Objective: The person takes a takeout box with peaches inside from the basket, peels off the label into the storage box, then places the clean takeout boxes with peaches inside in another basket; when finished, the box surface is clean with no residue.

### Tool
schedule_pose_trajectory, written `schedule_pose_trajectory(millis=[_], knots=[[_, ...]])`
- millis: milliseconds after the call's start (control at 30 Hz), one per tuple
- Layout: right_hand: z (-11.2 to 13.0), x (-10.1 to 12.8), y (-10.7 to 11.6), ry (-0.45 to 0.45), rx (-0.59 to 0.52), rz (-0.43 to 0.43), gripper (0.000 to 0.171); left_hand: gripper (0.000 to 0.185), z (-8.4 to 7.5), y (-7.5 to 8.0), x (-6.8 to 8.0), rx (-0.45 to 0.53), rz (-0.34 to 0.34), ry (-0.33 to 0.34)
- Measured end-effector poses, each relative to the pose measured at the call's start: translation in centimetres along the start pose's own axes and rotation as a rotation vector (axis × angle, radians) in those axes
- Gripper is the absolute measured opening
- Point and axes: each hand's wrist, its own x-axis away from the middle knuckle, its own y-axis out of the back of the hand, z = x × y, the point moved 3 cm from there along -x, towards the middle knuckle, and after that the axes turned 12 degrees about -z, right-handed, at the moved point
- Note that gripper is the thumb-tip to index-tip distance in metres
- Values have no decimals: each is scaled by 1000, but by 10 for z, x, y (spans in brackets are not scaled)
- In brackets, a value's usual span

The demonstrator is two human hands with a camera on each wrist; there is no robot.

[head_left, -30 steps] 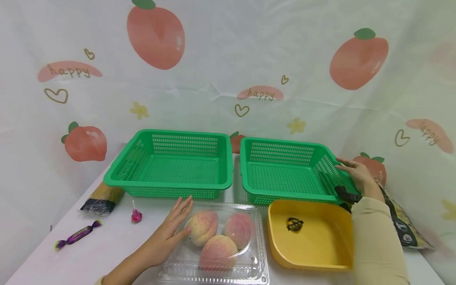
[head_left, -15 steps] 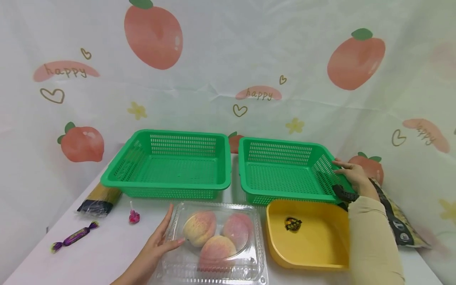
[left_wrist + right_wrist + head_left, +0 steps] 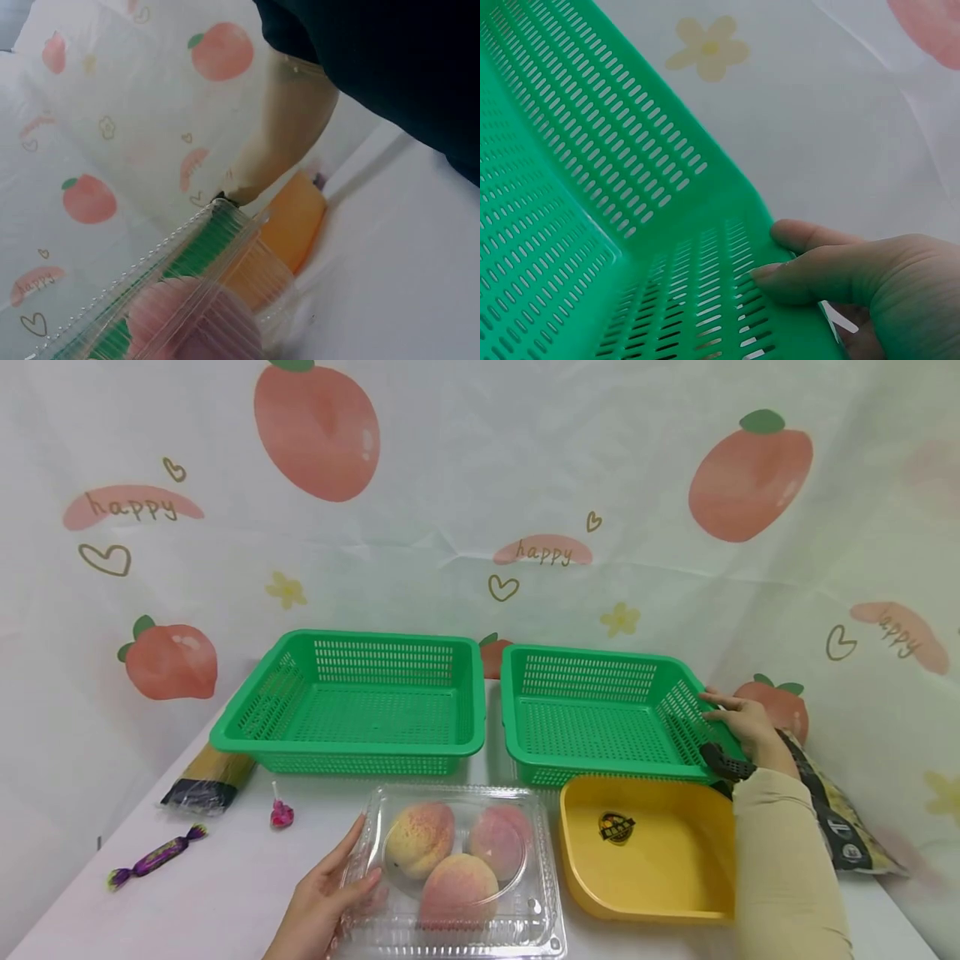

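Observation:
My left hand (image 3: 318, 893) holds a clear plastic clamshell box (image 3: 551, 877) by its left side, thumb over the lid and fingers along the edge. Three peaches are inside: one on the left (image 3: 420, 843), one on the right (image 3: 501, 843) and one in front (image 3: 459, 893). The box's ribbed side (image 3: 225, 232) shows in the left wrist view, but the left hand does not. At the far right, my right hand (image 3: 750, 727) pinches the right rim of a green slotted basket (image 3: 600, 768). Its thumb (image 3: 787, 281) lies over that rim in the right wrist view.
A second green basket (image 3: 345, 749) stands to the left. A yellow tub (image 3: 660, 860) sits between the box and my right sleeve (image 3: 787, 860). Left are a lollipop (image 3: 282, 814), a purple wrapped candy (image 3: 159, 857) and a brownish packet (image 3: 206, 781). A black-and-yellow bag (image 3: 847, 835) lies far right.
My left hand has moved off the lid's upper left, down and outward, and now grips the box's left side. The right hand keeps its hold on the basket rim.

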Motion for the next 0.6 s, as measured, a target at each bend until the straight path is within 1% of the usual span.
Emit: schedule_pose_trajectory(millis=[133, 233, 333, 400, 467, 500, 600], knots=[[1, 0, 0, -2, 7, -5, 49, 71, 2, 2, 1, 8, -36, 50], [2, 2, 0, -2, -4, 1, 50, 73, 5, 5, 2, 47, -50, 62], [1, 2, 0, 6, -21, 5, 51, 73, 7, 9, 4, 110, -67, 22], [-1, 2, 1, 13, -31, 4, 53, 72, 7, 13, 4, 178, -51, -26], [-3, 1, 3, 15, -44, -6, 52, 68, 6, 17, 6, 249, -3, -92], [-3, 1, 3, 20, -47, -7, 52, 67, 4, 19, 6, 299, 42, -125], [-2, 2, 2, 20, -42, -9, 52, 63, -5, 23, 8, 461, 234, -215]])
